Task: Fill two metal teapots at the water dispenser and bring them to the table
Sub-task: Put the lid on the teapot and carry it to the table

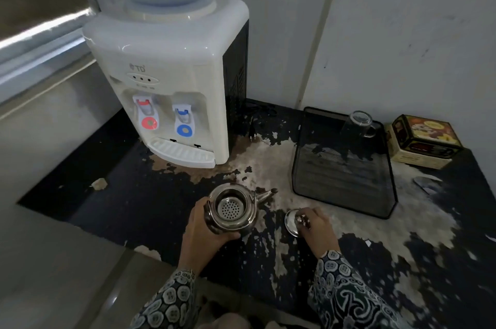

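A shiny metal teapot (243, 217) stands on the worn dark counter (139, 210), lid off, its perforated strainer showing inside and its spout pointing right. My left hand (205, 232) grips its handle side from the left. To the right, my right hand (315, 224) holds the teapot's round metal lid (291, 221) by its knob, low over the counter. The white water dispenser (171, 92) stands behind, with a red tap (147, 115) on the left and a blue tap (183, 123) on the right above a drip tray (179, 152). Only one teapot is in view.
A black mesh tray (346, 167) lies right of the dispenser with an upturned glass mug (359, 122) at its back. A printed tin box (424, 140) sits at the far right. A black plug and cord (253, 124) lie beside the dispenser. White walls close the corner.
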The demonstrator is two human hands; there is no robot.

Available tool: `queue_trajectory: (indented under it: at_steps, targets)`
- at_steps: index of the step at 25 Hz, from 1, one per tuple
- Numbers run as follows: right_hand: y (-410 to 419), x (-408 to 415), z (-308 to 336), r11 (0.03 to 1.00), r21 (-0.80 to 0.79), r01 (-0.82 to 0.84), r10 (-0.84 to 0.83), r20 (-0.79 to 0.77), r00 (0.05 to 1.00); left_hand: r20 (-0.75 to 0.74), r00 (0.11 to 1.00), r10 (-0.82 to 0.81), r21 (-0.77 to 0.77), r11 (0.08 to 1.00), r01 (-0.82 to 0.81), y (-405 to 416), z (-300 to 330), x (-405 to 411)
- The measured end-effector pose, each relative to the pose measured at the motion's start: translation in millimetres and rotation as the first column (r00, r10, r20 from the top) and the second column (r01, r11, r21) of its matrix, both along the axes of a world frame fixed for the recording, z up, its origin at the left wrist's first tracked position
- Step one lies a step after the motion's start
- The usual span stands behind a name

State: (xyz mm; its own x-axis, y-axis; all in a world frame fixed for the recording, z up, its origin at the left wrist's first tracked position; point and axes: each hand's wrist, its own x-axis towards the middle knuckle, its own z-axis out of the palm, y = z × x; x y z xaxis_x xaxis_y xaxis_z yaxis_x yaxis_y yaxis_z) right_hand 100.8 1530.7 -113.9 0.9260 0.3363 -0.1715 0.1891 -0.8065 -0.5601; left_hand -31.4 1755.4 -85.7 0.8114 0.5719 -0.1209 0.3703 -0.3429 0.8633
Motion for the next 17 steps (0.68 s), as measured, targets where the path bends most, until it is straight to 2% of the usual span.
queue_trajectory:
  at_steps: [2,4,5,7,9,12,15,17]
  targets:
    - [0,-4,9,0.984,0.152,0.095,-0.097,0.010,0.995,0.002,1.000,0.005,-0.003,1.000,-0.005,-10,-1,-6]
    - [3,-11,25,0.929,0.319,0.190,-0.224,0.074,0.972,0.004,1.000,0.012,0.001,1.000,-0.012,-20,-1,-12]
    - [8,-15,37,0.897,0.392,0.204,-0.264,0.108,0.958,0.008,1.000,0.012,0.004,1.000,-0.012,-25,-1,-14]
    - [22,-25,60,0.879,0.455,0.143,-0.241,0.165,0.956,0.009,1.000,0.022,0.010,1.000,-0.022,-33,-1,-19]
    - [41,-31,73,0.912,0.411,-0.001,-0.103,0.232,0.967,0.002,0.999,0.043,0.021,0.999,-0.043,-39,-2,-23]
    - [69,-35,79,0.933,0.222,-0.284,0.213,0.295,0.931,-0.021,0.997,0.071,0.034,0.997,-0.071,-43,-2,-26]
    - [84,-38,70,0.882,-0.031,-0.470,0.460,0.276,0.844,-0.027,0.998,0.065,0.023,0.998,-0.065,-44,-3,-27]
    - [88,-39,65,0.852,-0.098,-0.514,0.522,0.232,0.821,-0.026,0.998,0.059,0.017,0.998,-0.058,-43,-2,-28]
